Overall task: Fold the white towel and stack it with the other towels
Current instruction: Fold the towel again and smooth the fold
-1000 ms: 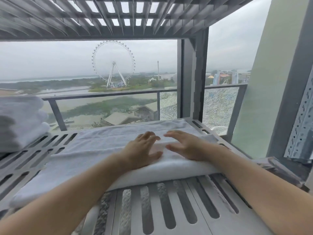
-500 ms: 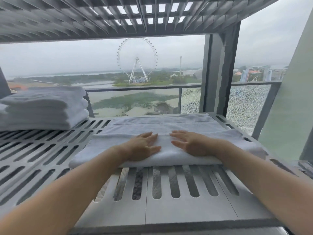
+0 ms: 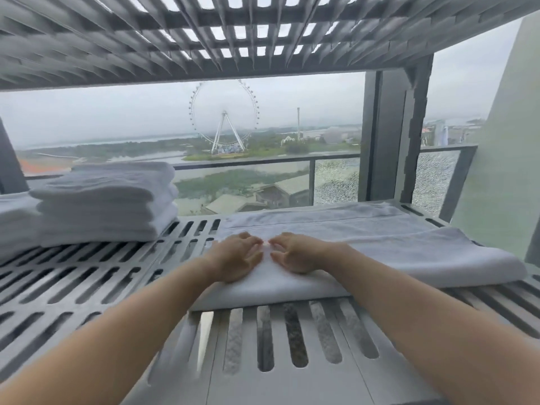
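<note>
A white towel (image 3: 394,247) lies folded lengthwise on the slotted grey shelf (image 3: 87,282), stretching from the middle to the right edge. My left hand (image 3: 238,257) and my right hand (image 3: 295,252) rest flat on its near left part, palms down, fingertips almost touching. Their fingers lie nearly straight on the cloth and hold nothing. A stack of folded white towels (image 3: 108,200) sits at the back left of the same shelf, apart from the towel under my hands.
Another slotted shelf (image 3: 204,33) hangs close overhead. A dark upright post (image 3: 388,135) stands at the back right, with a glass railing (image 3: 263,165) behind the shelf. Bare slotted shelf lies between the stack and the towel.
My hands have drawn closer together on the towel, fingertips now nearly meeting. The view has swung left, bringing the towel stack more fully into sight.
</note>
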{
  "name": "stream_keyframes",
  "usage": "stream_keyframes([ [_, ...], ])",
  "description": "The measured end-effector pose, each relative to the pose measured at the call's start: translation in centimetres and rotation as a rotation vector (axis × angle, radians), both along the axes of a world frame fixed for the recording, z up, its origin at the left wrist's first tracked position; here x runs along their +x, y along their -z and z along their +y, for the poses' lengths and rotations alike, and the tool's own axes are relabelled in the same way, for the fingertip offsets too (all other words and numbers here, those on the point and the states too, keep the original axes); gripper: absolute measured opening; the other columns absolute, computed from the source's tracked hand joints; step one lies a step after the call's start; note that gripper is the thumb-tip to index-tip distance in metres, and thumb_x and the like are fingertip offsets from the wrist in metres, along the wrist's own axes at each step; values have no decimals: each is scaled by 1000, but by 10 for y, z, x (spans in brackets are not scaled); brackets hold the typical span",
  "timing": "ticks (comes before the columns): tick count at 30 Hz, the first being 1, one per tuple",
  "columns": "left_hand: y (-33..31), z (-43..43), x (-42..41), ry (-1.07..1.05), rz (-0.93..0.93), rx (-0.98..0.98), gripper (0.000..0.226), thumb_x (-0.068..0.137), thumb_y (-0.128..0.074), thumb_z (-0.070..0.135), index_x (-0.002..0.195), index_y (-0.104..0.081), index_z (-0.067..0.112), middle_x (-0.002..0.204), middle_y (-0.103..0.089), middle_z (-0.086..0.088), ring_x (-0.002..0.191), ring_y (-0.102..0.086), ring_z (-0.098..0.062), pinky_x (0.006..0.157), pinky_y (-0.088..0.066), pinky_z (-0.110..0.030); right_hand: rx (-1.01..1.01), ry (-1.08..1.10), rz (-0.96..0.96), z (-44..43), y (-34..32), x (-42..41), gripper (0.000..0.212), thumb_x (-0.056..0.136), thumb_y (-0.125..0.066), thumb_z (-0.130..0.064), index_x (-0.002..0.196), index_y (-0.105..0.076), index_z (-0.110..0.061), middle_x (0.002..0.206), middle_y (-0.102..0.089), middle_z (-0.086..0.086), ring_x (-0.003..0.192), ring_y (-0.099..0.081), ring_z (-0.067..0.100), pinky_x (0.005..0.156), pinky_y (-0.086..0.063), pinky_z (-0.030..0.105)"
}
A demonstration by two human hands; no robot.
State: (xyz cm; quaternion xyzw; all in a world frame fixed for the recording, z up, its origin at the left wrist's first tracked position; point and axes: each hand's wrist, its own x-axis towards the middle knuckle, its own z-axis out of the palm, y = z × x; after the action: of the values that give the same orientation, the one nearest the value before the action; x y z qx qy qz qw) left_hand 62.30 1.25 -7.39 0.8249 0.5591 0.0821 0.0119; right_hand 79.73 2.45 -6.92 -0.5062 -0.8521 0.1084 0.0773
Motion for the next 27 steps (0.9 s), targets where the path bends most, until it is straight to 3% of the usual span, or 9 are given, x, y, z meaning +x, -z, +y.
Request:
stream_keyframes([
  [5, -5, 11, -27, 20, 77, 41, 26, 98, -33, 36, 101, -48, 15, 115, -57, -9, 107, -52, -25, 93, -40, -37, 103, 201, 80, 14, 9, -8, 32, 91, -46, -44, 112, -52, -21, 123, -54, 5, 113, -47, 24, 96, -37, 41],
  [7, -4, 15, -33, 45, 80, 74, 21, 99, -32, 35, 90, -40, 18, 109, -60, -11, 99, -54, -26, 82, -40, -36, 159, 242, 116, 14, 13, -6, 23, 90, -46, -47, 98, -49, -25, 113, -58, 2, 106, -49, 22, 86, -33, 39],
  [10, -6, 20, -40, 66, 114, 109, 22, 98, -30, 38, 88, -35, 19, 106, -61, -11, 97, -56, -28, 75, -38, -36, 351, 179, 124, 10, 12, -8, 20, 91, -47, -45, 91, -47, -24, 104, -54, -3, 103, -48, 19, 80, -26, 38],
  [13, -5, 18, -44, 68, 143, 4, 23, 98, -31, 41, 93, -37, 19, 105, -55, -8, 106, -52, -27, 85, -39, -37, 291, 175, 151, 9, 12, -8, 25, 90, -52, -42, 103, -53, -21, 114, -53, -2, 111, -46, 18, 90, -34, 39],
  [16, -7, 16, -41, 72, 199, 102, 31, 95, -36, 35, 121, -40, 19, 130, -42, -5, 124, -38, -23, 99, -38, -44, 242, 195, 210, 9, 14, -6, 31, 89, -54, -40, 112, -54, -19, 124, -51, 1, 117, -44, 19, 100, -37, 43],
  [19, -9, 15, -22, 150, 87, 164, 47, 90, -39, 21, 137, -33, 21, 146, -30, -2, 136, -26, -21, 109, -29, -48, 376, 179, 263, 6, 14, -7, 28, 89, -56, -33, 112, -55, -17, 123, -53, 2, 117, -46, 20, 101, -37, 40],
  [22, -5, 17, 7, 184, -16, 12, 50, 97, -30, 29, 145, -23, 18, 156, -18, -1, 143, -13, -18, 115, -16, -46, 338, 218, 278, 4, 16, -4, 28, 90, -53, -28, 115, -54, -15, 124, -53, 4, 117, -48, 20, 99, -37, 33],
  [24, 1, 21, 21, 191, -6, -97, 53, 99, -23, 36, 148, -14, 17, 158, -10, 0, 145, -5, -14, 117, -8, -45, 235, 270, 253, 3, 15, 2, 36, 93, -47, -31, 125, -49, -15, 134, -48, 5, 124, -44, 21, 103, -33, 33],
  [27, 10, 26, 25, 206, 51, -159, 56, 99, -16, 44, 148, -5, 20, 158, -4, 2, 145, -2, -11, 118, -2, -42, 67, 270, 54, 3, 14, 17, 51, 98, -32, -41, 142, -32, -14, 152, -29, 4, 140, -24, 18, 115, -14, 40],
])
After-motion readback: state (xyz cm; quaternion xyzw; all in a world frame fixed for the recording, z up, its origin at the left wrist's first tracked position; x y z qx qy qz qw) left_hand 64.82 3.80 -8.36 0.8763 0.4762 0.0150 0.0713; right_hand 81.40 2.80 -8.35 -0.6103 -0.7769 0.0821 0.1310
